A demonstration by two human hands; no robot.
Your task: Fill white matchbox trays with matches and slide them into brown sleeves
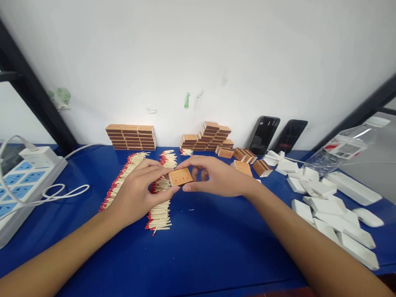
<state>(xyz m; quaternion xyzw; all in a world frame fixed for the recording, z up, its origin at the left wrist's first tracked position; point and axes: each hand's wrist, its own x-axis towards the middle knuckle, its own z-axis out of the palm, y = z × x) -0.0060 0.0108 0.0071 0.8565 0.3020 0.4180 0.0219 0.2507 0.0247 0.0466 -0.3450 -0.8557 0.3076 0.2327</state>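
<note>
An orange matchbox is held between my two hands above the blue table. My left hand pinches its left end with thumb and fingers. On its right end are the thumb and fingertips of my right hand. Below and beside my left hand lie two long rows of red-tipped matches; the right row passes under the matchbox, and the left row is partly covered by the hand. Whether the box has anything inside cannot be seen.
Matchboxes stand in a neat stack and a stepped stack by the wall. Loose matchboxes, two phones, white trays, a bottle and a mouse are rightward. A power strip with cables sits left.
</note>
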